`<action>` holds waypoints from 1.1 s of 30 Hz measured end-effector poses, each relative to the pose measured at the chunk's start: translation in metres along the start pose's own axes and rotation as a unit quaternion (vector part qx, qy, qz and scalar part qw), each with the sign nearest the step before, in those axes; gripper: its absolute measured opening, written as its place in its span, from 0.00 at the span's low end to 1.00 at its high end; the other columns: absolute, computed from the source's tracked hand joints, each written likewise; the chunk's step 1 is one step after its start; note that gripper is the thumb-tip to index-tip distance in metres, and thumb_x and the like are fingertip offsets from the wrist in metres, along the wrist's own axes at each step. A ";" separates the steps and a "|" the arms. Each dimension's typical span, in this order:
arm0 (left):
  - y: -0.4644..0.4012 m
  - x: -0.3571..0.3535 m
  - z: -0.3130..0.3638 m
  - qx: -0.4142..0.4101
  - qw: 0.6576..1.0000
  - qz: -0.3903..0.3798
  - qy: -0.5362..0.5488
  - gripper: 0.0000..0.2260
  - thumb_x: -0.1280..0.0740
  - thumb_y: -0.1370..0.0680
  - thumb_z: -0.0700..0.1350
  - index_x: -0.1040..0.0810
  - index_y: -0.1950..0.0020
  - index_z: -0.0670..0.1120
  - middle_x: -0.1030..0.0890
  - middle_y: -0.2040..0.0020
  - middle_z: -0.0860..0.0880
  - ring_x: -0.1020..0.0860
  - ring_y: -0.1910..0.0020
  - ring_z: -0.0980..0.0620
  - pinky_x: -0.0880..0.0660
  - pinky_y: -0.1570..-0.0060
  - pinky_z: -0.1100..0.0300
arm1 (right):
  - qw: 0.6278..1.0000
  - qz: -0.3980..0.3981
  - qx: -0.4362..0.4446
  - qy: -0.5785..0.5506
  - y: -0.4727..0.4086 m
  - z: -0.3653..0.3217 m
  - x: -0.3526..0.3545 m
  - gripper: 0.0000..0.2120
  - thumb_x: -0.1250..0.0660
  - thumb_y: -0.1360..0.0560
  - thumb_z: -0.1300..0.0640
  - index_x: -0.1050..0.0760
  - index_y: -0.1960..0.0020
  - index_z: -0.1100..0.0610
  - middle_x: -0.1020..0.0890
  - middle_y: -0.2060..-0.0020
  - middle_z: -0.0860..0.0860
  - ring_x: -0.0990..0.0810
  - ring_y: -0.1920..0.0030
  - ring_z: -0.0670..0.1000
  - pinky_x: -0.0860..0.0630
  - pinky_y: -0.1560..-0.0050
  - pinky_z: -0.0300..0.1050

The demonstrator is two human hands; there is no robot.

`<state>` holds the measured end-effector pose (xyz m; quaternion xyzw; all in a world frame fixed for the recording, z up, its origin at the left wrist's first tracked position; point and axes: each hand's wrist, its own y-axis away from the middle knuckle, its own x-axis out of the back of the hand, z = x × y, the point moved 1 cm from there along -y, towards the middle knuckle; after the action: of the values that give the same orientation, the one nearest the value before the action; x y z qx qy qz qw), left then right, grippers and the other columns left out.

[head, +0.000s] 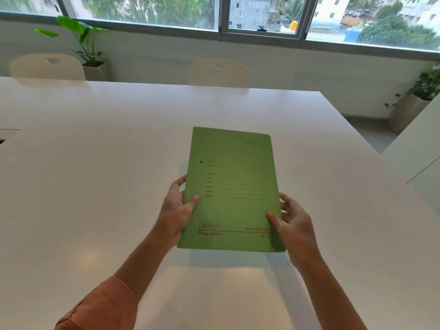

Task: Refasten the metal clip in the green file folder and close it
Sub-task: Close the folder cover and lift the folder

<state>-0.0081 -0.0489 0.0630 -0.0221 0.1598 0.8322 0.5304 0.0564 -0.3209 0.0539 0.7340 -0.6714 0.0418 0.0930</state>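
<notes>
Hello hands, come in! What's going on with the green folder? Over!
Left hand and right hand each grip a side of the green folder. Folder shut, held just over the white table. Nothing in the way.

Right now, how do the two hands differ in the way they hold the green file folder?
The left hand grips the green paper file folder at its left edge, thumb pressed flat on the cover; the right hand holds the right edge lower down, fingers looser and spread. An orange sleeve covers the left forearm; the right is bare. Both keep the closed folder above the white table.
</notes>
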 end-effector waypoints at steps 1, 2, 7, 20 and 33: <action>-0.008 0.012 0.008 -0.005 1.000 0.011 -0.005 0.27 0.35 0.18 0.32 0.36 0.23 0.51 0.14 0.41 0.42 0.12 0.47 0.41 0.15 0.51 0.40 | 1.000 -0.010 0.007 -0.007 -0.004 -0.008 -0.015 0.29 0.27 0.22 0.68 0.28 0.24 0.53 0.14 0.44 0.49 0.12 0.50 0.48 0.13 0.53 0.45; -0.016 0.026 0.016 -0.009 1.000 0.023 -0.013 0.27 0.35 0.18 0.32 0.36 0.22 0.50 0.14 0.41 0.42 0.12 0.48 0.42 0.14 0.53 0.42 | 1.000 -0.021 0.017 -0.012 -0.009 -0.016 -0.032 0.29 0.28 0.22 0.69 0.27 0.25 0.52 0.14 0.45 0.50 0.12 0.50 0.49 0.13 0.54 0.45; -0.062 0.101 0.052 -0.032 0.992 0.082 -0.093 0.24 0.33 0.18 0.33 0.31 0.23 0.46 0.19 0.36 0.45 0.14 0.48 0.43 0.14 0.61 0.53 | 0.996 -0.071 0.057 -0.020 -0.035 -0.046 -0.118 0.25 0.33 0.23 0.72 0.22 0.33 0.48 0.13 0.51 0.48 0.11 0.55 0.48 0.14 0.59 0.41; -0.139 0.222 0.066 0.014 0.955 0.185 -0.233 0.22 0.36 0.18 0.31 0.28 0.24 0.41 0.19 0.43 0.43 0.17 0.60 0.49 0.20 0.68 0.58 | 0.994 -0.104 -0.022 0.026 -0.068 -0.033 -0.284 0.21 0.36 0.24 0.71 0.20 0.35 0.58 0.13 0.43 0.55 0.13 0.46 0.56 0.14 0.46 0.54; -0.155 0.228 0.041 0.047 0.950 0.220 -0.216 0.27 0.34 0.20 0.31 0.31 0.22 0.44 0.18 0.35 0.39 0.15 0.50 0.40 0.15 0.49 0.44 | 0.969 -0.087 0.016 0.231 -0.072 -0.029 -0.301 0.20 0.32 0.24 0.67 0.26 0.32 0.66 0.30 0.43 0.56 0.26 0.37 0.59 0.29 0.36 0.37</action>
<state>0.0355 0.2228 0.0174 0.2189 0.0812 0.9048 0.3562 0.1009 -0.0148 0.0202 0.7617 -0.5642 0.2129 0.2369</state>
